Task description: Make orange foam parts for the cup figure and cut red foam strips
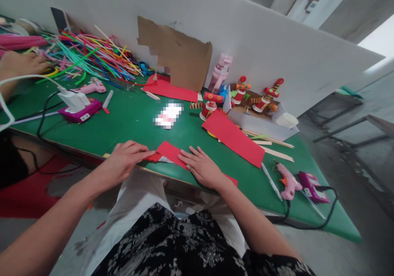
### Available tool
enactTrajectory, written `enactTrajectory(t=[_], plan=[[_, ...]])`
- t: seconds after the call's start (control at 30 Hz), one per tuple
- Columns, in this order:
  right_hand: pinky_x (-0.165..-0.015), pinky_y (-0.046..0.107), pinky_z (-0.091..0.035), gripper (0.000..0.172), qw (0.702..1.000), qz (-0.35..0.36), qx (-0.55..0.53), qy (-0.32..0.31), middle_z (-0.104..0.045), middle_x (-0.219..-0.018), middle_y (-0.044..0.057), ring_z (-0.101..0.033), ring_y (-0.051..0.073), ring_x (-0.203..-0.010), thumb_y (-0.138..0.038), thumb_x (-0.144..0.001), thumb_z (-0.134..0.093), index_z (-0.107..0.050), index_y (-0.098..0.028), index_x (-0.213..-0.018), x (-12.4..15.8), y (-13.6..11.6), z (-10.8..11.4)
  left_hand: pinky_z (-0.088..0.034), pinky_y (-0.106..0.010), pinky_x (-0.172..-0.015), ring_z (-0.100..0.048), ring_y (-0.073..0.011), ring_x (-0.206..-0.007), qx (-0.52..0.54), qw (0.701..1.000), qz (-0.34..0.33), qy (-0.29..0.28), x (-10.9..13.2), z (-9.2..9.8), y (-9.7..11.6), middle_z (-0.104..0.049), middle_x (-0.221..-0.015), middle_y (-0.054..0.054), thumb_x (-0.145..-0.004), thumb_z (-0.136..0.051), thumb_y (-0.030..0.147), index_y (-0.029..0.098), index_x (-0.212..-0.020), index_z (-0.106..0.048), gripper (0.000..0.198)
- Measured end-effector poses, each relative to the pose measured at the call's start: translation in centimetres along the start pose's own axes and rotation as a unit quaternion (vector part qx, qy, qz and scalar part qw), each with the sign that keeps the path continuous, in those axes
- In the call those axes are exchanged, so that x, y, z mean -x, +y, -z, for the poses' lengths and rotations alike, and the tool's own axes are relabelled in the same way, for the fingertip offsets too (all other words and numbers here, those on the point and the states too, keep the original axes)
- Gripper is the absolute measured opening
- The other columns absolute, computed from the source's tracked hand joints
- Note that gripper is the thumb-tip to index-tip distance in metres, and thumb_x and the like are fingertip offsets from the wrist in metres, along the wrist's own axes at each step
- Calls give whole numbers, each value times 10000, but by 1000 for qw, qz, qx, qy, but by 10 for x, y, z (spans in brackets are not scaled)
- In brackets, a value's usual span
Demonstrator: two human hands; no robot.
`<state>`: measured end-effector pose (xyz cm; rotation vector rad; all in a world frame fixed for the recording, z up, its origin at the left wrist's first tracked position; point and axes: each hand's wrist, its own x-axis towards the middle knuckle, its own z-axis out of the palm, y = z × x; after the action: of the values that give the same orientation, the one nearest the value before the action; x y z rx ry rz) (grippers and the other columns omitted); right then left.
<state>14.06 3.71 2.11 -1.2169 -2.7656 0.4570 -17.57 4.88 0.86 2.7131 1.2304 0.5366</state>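
Note:
A strip of red paper [168, 150] lies along the front edge of the green table. My right hand [201, 167] rests flat on it, fingers spread. At the strip's left end is my left hand [127, 157], its fingers closed on the red handle of what looks like a utility knife [155, 157]. The knife's pale grey part shows against the paper's near edge, and some of it is hidden beneath the paper. My left fingertips also touch the paper's corner.
A larger red sheet [235, 138], a pink glue gun [289, 181] and a purple power block [312, 187] lie right. Small red figures stand in and by a white box [261, 122]. Pipe cleaners [98, 56] and another person's hand [23, 65] are at the left.

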Motion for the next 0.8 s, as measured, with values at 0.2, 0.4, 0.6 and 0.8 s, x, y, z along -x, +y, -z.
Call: enactTrajectory(t=[0.2, 0.4, 0.6, 0.8], plan=[[-1240, 520, -193, 480, 1000, -1, 2, 2, -377, -1584, -7, -218, 234, -1516, -289, -1054, -318, -387, -270, -1528, 0, 0, 0, -373, -345, -833, -546, -219, -1014, 11, 1000, 6, -2, -2, -1, 3, -683, -1147, -51, -835, -369, 47, 316, -1285, -636, 588], [-1244, 505, -188, 477, 1000, -4, 2, 0, -370, -1588, -21, -212, 229, -1518, -292, -1056, -316, -389, -280, -1527, 0, 0, 0, -373, -345, -838, -548, -219, -1011, 11, 1000, -11, -18, -3, -1, 3, -677, -1162, -46, -827, -378, 41, 321, -1317, -610, 611], [-1240, 526, -195, 481, 1000, 3, 2, 3, -372, -1587, -3, -217, 246, -1517, -292, -1054, -318, -393, -251, -1527, 0, 1, -2, -365, -340, -819, -545, -214, -996, 4, 1000, -22, 11, -3, -6, 5, -680, -1145, -49, -831, -363, 32, 297, -1296, -618, 593], [-1239, 521, -205, 478, 1000, 1, 6, 3, -369, -1589, -14, -221, 241, -1516, -290, -1056, -317, -387, -275, -1529, 0, 1, -1, -369, -346, -829, -544, -217, -1008, 9, 1000, -27, 10, -4, -6, 8, -682, -1135, -56, -829, -357, 31, 283, -1299, -621, 594]])
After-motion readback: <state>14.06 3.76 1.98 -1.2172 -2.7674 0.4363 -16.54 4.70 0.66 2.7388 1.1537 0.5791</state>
